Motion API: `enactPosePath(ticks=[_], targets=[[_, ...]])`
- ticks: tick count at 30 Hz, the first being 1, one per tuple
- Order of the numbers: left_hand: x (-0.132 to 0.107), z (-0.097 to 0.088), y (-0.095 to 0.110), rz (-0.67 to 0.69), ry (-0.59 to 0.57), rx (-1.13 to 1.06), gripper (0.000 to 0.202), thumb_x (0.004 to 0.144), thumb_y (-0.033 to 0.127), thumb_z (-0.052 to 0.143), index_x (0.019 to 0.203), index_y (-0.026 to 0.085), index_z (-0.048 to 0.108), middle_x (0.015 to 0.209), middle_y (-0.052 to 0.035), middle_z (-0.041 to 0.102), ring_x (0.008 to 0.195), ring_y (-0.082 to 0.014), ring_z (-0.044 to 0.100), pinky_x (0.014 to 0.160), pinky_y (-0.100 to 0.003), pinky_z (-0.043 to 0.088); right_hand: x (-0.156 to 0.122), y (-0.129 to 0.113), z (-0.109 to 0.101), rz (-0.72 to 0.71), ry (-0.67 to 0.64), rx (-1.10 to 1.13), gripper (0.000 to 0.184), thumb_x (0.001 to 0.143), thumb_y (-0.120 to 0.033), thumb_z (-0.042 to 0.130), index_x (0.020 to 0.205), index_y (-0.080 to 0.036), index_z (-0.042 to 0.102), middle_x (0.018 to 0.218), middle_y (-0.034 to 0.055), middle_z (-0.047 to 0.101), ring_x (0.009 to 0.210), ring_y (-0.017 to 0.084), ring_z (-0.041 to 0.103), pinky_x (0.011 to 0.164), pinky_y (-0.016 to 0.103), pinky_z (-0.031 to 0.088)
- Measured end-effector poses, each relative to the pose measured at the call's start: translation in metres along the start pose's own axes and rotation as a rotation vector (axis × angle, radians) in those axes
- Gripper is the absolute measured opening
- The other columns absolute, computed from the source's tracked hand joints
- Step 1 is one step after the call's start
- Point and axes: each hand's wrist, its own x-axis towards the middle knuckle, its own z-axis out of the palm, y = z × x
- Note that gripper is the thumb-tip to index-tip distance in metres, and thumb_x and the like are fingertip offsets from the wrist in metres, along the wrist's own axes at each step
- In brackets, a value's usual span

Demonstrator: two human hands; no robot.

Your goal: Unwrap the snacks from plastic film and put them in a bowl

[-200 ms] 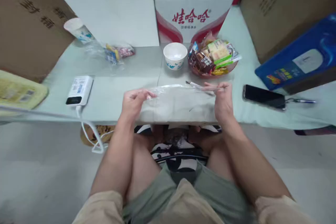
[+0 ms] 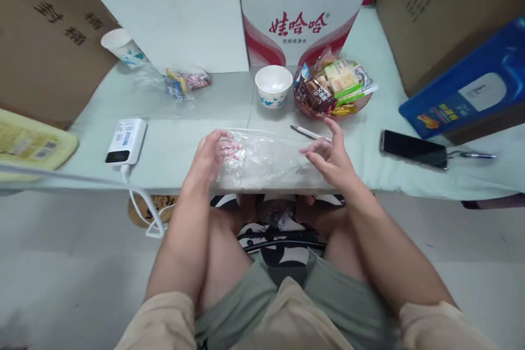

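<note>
A clear, wrinkled plastic bag (image 2: 266, 156) stretches along the table's front edge between my hands. My left hand (image 2: 208, 154) is closed on its left end, and some fingers show blurred through the film. At the right end, my right hand (image 2: 331, 157) is open, its fingers apart and curved, the tips close to the film; whether they touch it I cannot tell. Just behind that hand lies a white pen (image 2: 305, 132), partly covered by the fingers. A paper cup (image 2: 274, 87) with a blue pattern stands upright beyond the bag, beside a bowl (image 2: 301, 106) of wrapped snacks.
On the left are a white power bank (image 2: 126, 142) with a cable, a yellow package (image 2: 36, 142), a tipped paper cup (image 2: 123, 48) and small packets (image 2: 186, 83). A phone (image 2: 413, 149) and a blue box (image 2: 467, 82) are on the right. Cartons (image 2: 303, 27) line the back.
My right hand has let go of the bag's right end, and its fingers have spread. The bag, taut before, now lies lower and more crumpled. My left hand stays at the left end.
</note>
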Motion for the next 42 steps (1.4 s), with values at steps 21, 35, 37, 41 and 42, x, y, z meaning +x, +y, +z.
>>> enactPosePath(ticks=[21,35,37,41,42], targets=[[0.007,-0.014,0.008,-0.135,-0.173,0.054,0.037,0.055,0.032,0.089,0.083,0.016,0.071,0.082,-0.0055,0.074,0.073,-0.0158,0.069,0.067,-0.025,0.054,0.004,-0.016,-0.009,0.490,-0.007,0.224,0.035,0.078,-0.047,0.067,0.086,-0.026,0.041,0.094,0.0034,0.077,0.083,0.020,0.072,0.065,0.028,0.051],[0.018,-0.004,0.004,-0.139,0.200,0.110,0.016,0.070,0.027,0.069,0.073,0.017,0.057,0.078,-0.0021,0.069,0.056,-0.0096,0.061,0.044,-0.017,0.039,-0.023,-0.041,-0.017,0.617,-0.243,-0.419,0.057,0.079,-0.052,0.069,0.128,-0.024,0.058,0.067,0.0006,0.069,0.059,0.021,0.066,0.055,0.032,0.047],[0.015,-0.003,0.006,-0.126,0.177,0.116,0.015,0.068,0.026,0.067,0.072,0.017,0.055,0.077,-0.0018,0.069,0.050,-0.0075,0.056,0.040,-0.017,0.033,-0.021,-0.041,-0.019,0.477,-0.030,-0.610,0.046,0.080,-0.055,0.066,0.112,-0.022,0.066,0.063,0.0006,0.065,0.062,0.021,0.063,0.060,0.033,0.047],[0.004,0.008,0.011,-0.126,-0.068,0.050,0.022,0.062,0.031,0.068,0.069,0.019,0.052,0.069,-0.0019,0.070,0.038,-0.0066,0.044,0.036,-0.020,0.031,-0.009,-0.033,-0.009,0.174,0.074,-0.417,0.041,0.081,-0.047,0.064,0.112,-0.022,0.064,0.095,0.0074,0.072,0.088,0.023,0.067,0.081,0.039,0.052],[0.001,0.012,0.011,-0.140,-0.149,0.037,0.024,0.061,0.033,0.070,0.068,0.019,0.052,0.067,-0.0022,0.070,0.036,-0.0067,0.043,0.035,-0.021,0.030,-0.006,-0.031,-0.004,0.115,0.015,-0.355,0.045,0.079,-0.046,0.067,0.118,-0.022,0.062,0.111,0.0100,0.071,0.101,0.025,0.067,0.089,0.042,0.051]])
